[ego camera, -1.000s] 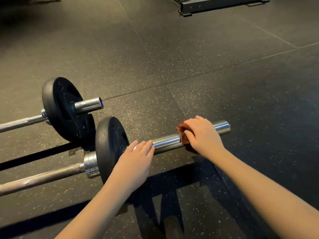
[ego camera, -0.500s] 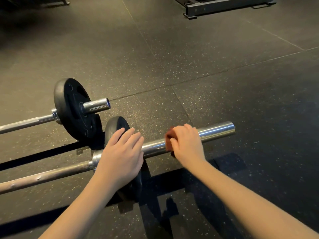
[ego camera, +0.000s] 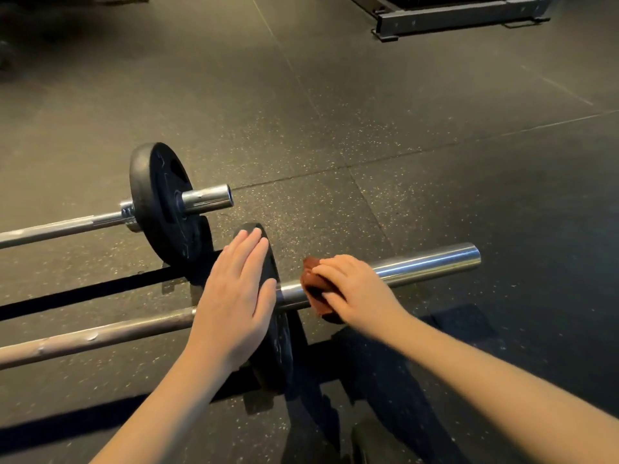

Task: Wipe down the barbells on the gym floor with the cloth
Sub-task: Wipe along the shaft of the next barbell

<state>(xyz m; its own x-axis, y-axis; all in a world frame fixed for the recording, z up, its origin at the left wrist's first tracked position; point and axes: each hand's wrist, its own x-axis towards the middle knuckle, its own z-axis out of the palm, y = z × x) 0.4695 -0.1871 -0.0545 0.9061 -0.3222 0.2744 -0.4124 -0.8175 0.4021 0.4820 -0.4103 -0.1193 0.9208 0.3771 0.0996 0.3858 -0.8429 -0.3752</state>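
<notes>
My right hand fingers curled, clamping cloth on near barbell sleeve; left hand fingers straight, together, flat on plate beside it.

Dim, hard long shadows, sleeve glare, sharp

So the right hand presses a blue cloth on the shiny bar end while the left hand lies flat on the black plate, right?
Not blue: the head view shows the cloth is reddish-brown. Otherwise yes, the right hand presses it on the shiny bar end and the left hand lies flat on the black plate.
</notes>
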